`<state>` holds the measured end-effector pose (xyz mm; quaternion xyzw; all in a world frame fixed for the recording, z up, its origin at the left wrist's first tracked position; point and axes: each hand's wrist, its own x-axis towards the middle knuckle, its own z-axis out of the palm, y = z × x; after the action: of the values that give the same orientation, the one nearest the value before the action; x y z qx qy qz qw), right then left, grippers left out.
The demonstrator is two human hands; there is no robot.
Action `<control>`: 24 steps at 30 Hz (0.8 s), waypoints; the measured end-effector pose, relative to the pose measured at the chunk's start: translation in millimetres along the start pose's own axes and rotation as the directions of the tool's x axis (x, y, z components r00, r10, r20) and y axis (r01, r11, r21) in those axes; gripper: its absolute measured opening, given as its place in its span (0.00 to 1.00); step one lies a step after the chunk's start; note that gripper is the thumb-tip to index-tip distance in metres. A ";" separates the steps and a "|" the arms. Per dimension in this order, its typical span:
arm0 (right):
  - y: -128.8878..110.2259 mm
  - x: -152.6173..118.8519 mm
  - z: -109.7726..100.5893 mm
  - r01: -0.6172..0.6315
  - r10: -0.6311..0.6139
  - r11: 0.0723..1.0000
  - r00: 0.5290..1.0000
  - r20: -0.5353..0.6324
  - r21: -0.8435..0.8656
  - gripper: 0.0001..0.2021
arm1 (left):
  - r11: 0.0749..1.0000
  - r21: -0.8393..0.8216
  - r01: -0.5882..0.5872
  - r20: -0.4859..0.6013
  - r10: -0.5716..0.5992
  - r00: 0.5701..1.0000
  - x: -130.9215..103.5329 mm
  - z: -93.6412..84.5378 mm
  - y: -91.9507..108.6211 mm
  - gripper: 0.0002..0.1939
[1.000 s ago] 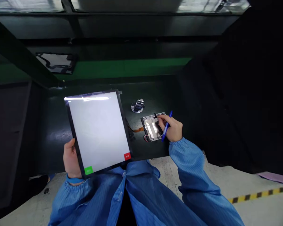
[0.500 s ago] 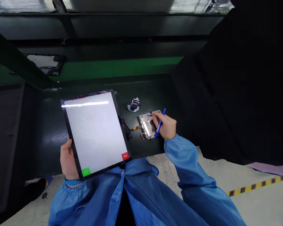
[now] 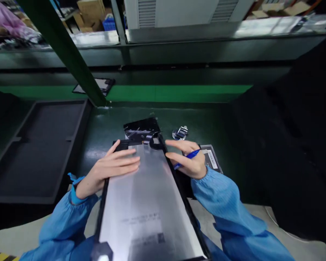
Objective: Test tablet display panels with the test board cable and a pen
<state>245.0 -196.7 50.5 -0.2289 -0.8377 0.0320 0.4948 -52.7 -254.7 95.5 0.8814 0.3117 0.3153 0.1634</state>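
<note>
A large display panel (image 3: 149, 192) with a silvery metal back and black edges slants toward me, its back facing up. My left hand (image 3: 112, 166) lies flat across its upper left part, fingers stretched out. At the upper right edge, my right hand (image 3: 190, 161) holds a blue pen (image 3: 194, 153) against the palm, while thumb and forefinger reach toward the panel's rim. Beyond the top edge lies a glossy black piece (image 3: 141, 128). A flat unit with a white label (image 3: 212, 158) rests partly hidden behind my right hand. A small round metal piece (image 3: 180, 133) sits farther back.
A dark shallow tray (image 3: 51, 125) stands on the left of the dark green bench (image 3: 206, 119). A green post (image 3: 67, 54) rises behind it, with another framed panel (image 3: 104, 85) near its foot. Black drapery (image 3: 288, 145) hangs at the right. A person's pink sleeve shows at upper left.
The panel has turned from its lit white front to its metal back. My left hand went from its side edge onto the back; my right hand left the small unit for the panel's edge. The view shifted left.
</note>
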 end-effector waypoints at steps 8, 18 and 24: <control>38.7 8.0 13.4 -0.535 0.468 0.758 0.844 0.262 0.373 0.26 | 0.976 0.145 -0.165 0.180 0.138 0.974 -1.7 -4.9 -10.8 0.23; 45.3 5.5 -17.6 -0.787 0.632 0.325 0.593 0.498 0.524 0.20 | 0.979 0.204 0.008 0.116 -0.032 0.993 -3.4 30.0 -102.7 0.27; 27.3 8.5 -12.9 -0.763 0.635 0.403 0.631 0.447 0.505 0.16 | 0.937 0.346 0.044 0.353 -0.173 0.920 1.3 20.0 -100.7 0.40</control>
<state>262.0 -171.0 56.3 -0.3663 -0.6356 0.5484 0.4014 -83.7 -179.9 32.3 0.9213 0.3718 0.0733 0.0873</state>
